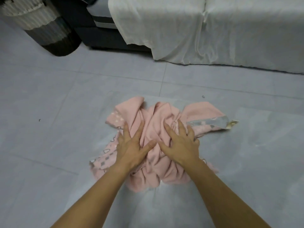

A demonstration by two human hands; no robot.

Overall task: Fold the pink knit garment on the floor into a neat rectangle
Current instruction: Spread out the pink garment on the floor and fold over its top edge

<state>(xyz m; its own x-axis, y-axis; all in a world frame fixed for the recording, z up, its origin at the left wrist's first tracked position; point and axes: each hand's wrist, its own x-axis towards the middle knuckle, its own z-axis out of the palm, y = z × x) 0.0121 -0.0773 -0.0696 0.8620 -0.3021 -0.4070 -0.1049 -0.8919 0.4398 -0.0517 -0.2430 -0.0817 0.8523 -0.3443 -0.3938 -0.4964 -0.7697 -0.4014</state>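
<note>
Here the pink knit garment (158, 129) lies crumpled on the grey tiled floor (49, 104), bunched into deep creases at its middle rather than spread flat. Both hands are on it. The left hand (133, 143) rests palm down on the left part of the heap, fingers spread and flat, thumb angled toward the centre — it presses the cloth and clasps nothing. The right hand (181, 143) sits just beside it on the right part, its fingers splayed and bent at the knuckles, the tips dug into a cluster of folds; whether any cloth is truly pinched between them cannot be told. The thumbs of the two hands are close together over the middle of the garment. A patterned edge with grey and white heart shapes (107, 155) shows at the lower left of the heap, and a grey band with a pale tag (232, 123) sticks out at the right. Beyond the garment, well apart from it, a white sheet (213, 30) drapes down to the floor, and a dark striped woven basket (46, 30) stands at the upper left.
</note>
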